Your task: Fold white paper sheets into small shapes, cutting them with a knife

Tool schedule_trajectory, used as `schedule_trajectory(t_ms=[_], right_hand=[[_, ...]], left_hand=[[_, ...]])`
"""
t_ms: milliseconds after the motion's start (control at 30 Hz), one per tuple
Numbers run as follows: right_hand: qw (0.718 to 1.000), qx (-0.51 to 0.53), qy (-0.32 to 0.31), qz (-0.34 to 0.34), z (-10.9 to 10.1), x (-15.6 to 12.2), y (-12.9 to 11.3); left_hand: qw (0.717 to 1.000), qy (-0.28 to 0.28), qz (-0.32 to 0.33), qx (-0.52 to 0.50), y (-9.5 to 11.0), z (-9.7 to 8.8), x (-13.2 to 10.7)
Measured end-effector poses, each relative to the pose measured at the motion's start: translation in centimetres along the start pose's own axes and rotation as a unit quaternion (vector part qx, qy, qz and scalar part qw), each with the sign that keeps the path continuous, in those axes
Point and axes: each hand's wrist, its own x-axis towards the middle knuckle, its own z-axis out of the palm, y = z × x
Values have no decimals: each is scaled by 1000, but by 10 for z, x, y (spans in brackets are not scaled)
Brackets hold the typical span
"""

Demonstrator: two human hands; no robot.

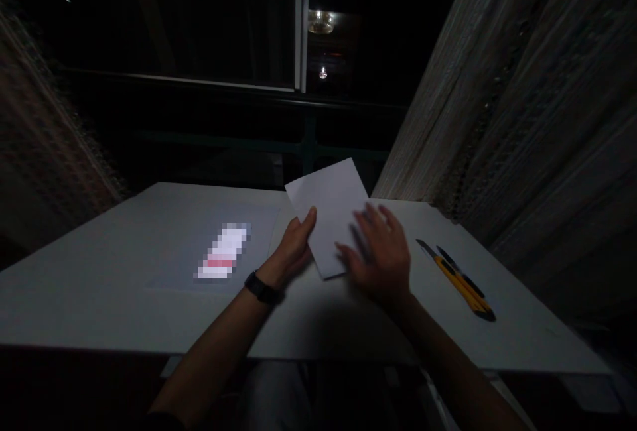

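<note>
A white sheet of paper, perhaps folded, is held tilted above the table. My left hand grips its left edge, thumb on the front face and the other fingers behind. Over the lower right part of the paper is my right hand, its fingers apart and slightly blurred; whether the fingertips touch the paper I cannot tell. A dark watch is on my left wrist.
On the white table, a lit, pixelated phone-like screen lies on a flat sheet at left. A yellow utility knife and a dark pen lie at right. Curtains flank the dark window.
</note>
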Motion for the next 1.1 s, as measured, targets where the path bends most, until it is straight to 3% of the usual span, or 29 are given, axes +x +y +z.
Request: schedule_trajectory(t_ms=[67,100,167,233,333,467,567,800,933,1100], right_hand=[[987,98,47,119,-9,14,21],[970,176,11,169,-11,21,31],[899,331,-137,253,-12,28,49],[835,393,-230,308,-9,28,64],[815,382,-262,348,-5,21,82],[764,414,-328,371,-8,11,100],[730,439,-358,382,-11,6,108],[695,497,-355,380,-3,-7,122],[690,514,-356,364,-2,-8,126],[700,491,-356,378,-5,-5,127]], left_hand=[[999,-20,-29,-13,2,0,0],[999,-32,-41,-13,1,0,-1],[997,-53,-60,-5,0,0,-1],[996,-61,-69,19,0,-4,0],[995,-22,-48,88,3,-17,7],[976,87,-37,197,8,-41,18],[965,66,-71,243,7,-50,21],[956,47,-92,276,0,-51,20],[949,1,-113,296,-3,-54,21],[943,38,-84,321,-5,-55,23]])
